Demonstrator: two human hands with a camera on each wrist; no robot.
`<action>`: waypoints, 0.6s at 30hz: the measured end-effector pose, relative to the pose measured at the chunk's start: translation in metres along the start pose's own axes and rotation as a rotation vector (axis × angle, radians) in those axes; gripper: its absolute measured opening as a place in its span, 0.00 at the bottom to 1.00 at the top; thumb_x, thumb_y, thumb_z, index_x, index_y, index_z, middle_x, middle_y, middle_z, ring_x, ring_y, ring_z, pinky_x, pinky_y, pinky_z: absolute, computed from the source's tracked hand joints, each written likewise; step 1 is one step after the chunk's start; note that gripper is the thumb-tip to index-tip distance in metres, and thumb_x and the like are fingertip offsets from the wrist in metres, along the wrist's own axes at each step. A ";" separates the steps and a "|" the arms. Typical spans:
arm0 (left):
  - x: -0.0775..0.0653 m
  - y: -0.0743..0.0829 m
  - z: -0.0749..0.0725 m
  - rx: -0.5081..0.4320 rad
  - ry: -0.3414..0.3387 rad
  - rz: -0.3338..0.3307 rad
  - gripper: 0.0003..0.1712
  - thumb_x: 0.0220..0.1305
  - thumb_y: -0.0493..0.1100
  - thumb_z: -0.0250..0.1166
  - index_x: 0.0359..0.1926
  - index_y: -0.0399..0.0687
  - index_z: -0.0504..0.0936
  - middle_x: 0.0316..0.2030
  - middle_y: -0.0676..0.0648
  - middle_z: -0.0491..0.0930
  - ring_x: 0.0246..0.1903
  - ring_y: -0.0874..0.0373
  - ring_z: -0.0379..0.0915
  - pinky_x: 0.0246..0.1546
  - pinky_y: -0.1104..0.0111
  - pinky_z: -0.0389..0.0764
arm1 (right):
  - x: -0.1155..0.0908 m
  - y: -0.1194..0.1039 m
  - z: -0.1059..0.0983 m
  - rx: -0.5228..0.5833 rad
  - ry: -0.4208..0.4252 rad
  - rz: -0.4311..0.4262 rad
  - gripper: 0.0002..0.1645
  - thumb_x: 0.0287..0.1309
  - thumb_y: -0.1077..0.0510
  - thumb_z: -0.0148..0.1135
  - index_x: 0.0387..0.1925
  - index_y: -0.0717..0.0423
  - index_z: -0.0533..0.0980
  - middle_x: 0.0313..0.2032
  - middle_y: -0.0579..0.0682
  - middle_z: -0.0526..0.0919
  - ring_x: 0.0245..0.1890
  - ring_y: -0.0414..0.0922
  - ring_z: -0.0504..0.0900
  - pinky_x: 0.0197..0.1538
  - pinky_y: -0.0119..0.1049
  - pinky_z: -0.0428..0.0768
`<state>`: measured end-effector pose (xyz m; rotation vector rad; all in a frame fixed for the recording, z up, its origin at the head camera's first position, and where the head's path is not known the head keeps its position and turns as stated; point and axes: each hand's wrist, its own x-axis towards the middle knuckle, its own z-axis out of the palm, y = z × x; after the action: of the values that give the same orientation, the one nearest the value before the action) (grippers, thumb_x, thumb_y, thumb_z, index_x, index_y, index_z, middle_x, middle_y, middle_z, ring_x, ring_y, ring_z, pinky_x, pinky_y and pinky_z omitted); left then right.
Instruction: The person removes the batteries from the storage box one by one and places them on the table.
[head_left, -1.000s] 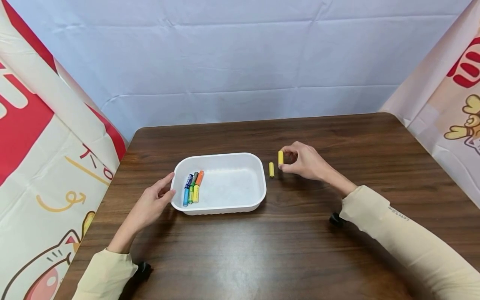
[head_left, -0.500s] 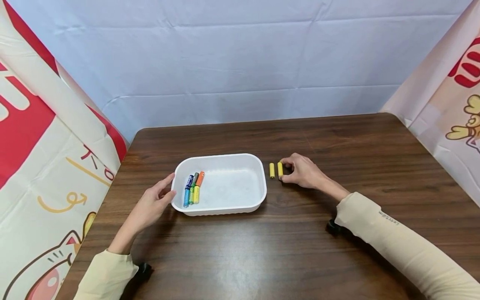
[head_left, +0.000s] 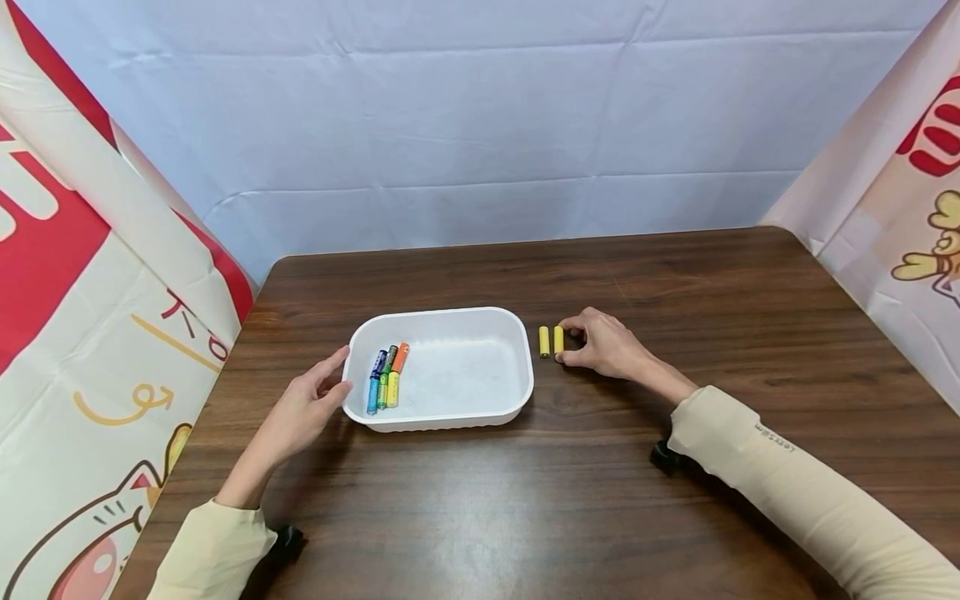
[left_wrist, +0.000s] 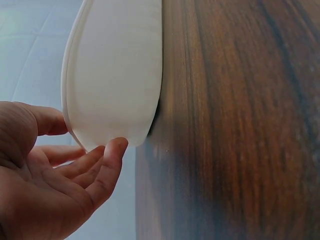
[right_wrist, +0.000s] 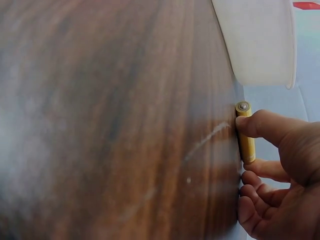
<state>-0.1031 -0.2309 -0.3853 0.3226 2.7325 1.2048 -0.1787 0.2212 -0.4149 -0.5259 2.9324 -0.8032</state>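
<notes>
My right hand pinches a yellow battery by its two ends, between thumb and index finger. In the right wrist view that battery lies along the tabletop, its metal terminal toward me. A second yellow battery lies parallel to it, a small gap to the left. My left hand touches the left end of a white plastic tray. Seen from the left wrist, loosely bent fingers rest against the tray's outer wall.
Inside the tray, at its left side, lie several batteries in blue, green, orange and yellow, in adjoining rows. The dark wooden table extends around it. A pale cloth backdrop hangs behind, with printed cloths at both sides.
My right hand has lowered the yellow battery onto the table and slid it slightly left toward the other yellow one. The left hand and tray have stayed practically still.
</notes>
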 end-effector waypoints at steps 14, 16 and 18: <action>0.000 0.001 0.000 0.000 -0.001 -0.009 0.34 0.79 0.40 0.57 0.80 0.39 0.58 0.70 0.30 0.67 0.60 0.39 0.73 0.59 0.45 0.77 | 0.000 0.000 0.001 0.025 0.000 0.020 0.34 0.56 0.54 0.76 0.61 0.67 0.78 0.44 0.59 0.79 0.41 0.52 0.76 0.46 0.49 0.75; 0.000 0.001 0.000 0.000 -0.001 -0.011 0.34 0.79 0.40 0.57 0.80 0.39 0.58 0.70 0.30 0.67 0.60 0.39 0.73 0.59 0.45 0.77 | 0.000 0.000 0.001 0.031 0.000 0.020 0.35 0.56 0.54 0.76 0.62 0.67 0.78 0.44 0.59 0.80 0.41 0.53 0.76 0.47 0.50 0.76; 0.000 0.001 0.000 0.001 -0.001 -0.012 0.35 0.79 0.40 0.57 0.80 0.39 0.58 0.70 0.30 0.68 0.59 0.39 0.73 0.58 0.45 0.77 | -0.001 0.001 0.001 0.037 -0.001 0.020 0.36 0.55 0.55 0.76 0.63 0.67 0.77 0.45 0.60 0.80 0.43 0.53 0.77 0.48 0.51 0.76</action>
<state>-0.1027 -0.2305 -0.3850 0.3065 2.7303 1.2002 -0.1782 0.2215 -0.4161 -0.4929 2.9111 -0.8525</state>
